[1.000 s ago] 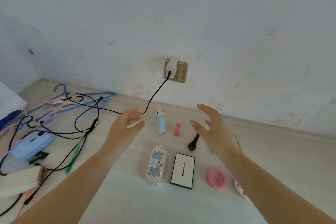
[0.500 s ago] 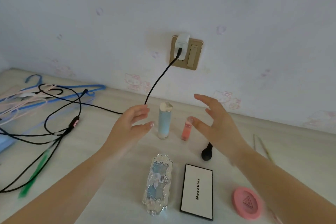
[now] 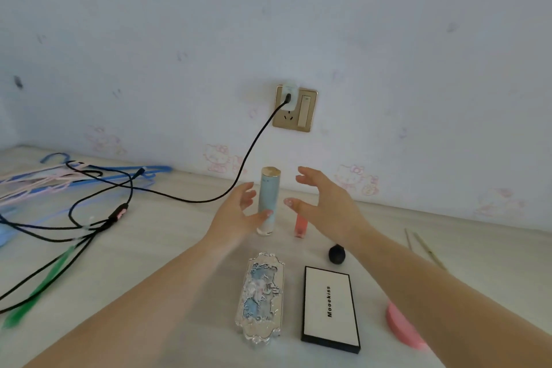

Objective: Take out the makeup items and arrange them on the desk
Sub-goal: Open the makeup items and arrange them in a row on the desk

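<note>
Pale desk [image 3: 167,251], both hands apart and empty, right hand [image 3: 324,206] hiding pink tube [image 3: 300,225], pink compact [image 3: 401,329] half hidden.

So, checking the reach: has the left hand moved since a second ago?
Yes: the left hand has drawn rightward toward the upright blue tube, its thumb tip now overlapping the tube.

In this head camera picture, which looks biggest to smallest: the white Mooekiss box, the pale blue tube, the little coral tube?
1. White Mooekiss box, though it lies nearest the camera, which flatters it.
2. Pale blue tube.
3. Coral tube, partly hidden behind the right hand.
</note>
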{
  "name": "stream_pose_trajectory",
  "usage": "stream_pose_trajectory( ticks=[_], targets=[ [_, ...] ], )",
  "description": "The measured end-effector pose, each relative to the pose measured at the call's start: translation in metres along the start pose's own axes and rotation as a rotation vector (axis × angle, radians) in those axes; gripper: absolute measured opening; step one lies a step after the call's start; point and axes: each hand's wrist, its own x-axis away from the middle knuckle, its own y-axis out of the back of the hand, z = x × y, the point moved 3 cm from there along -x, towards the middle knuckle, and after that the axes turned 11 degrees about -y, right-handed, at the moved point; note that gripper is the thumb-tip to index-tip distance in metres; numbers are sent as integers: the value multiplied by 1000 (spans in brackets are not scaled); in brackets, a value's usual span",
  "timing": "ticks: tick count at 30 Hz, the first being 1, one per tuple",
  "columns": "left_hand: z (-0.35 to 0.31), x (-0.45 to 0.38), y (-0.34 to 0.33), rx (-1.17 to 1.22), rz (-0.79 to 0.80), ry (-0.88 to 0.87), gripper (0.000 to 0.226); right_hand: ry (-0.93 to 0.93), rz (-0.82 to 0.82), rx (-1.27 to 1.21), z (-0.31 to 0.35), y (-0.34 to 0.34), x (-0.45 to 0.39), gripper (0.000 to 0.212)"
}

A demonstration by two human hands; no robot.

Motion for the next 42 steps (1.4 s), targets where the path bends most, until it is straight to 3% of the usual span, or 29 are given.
stream_pose_trajectory(
  ticks=[3,8,13,19,29,32,35,39,42],
  targets=[
    [5,-6,-3,13,33,14,67,-31,-34,11,4,-7,-11,59],
    [6,-16,-6,-38,41,-73,31,-28,-35,-23,19,-26,-32,56],
    [4,-14,1,0,-17,-135,32,-38,-54,-162,20,-45,-40,51],
    [2,-11,25,54,-24,-189,34,-46,-10,-278,34,-54,-49,25],
    [14,0,54,17,8,-163,57,24,45,-346,58,-56,-49,27],
    [25,4,63,-8,-69,-126,54,26,-34,-312,58,-44,-49,30],
    [29,8,73,-43,-121,-118,33,-8,-77,-195,49,-36,-52,38],
    [30,11,81,-51,-171,-120,32,-1,-4,149,43,-48,-52,43],
    [32,10,83,-40,-184,-115,33,41,66,274,44,-68,-48,50]
  ],
)
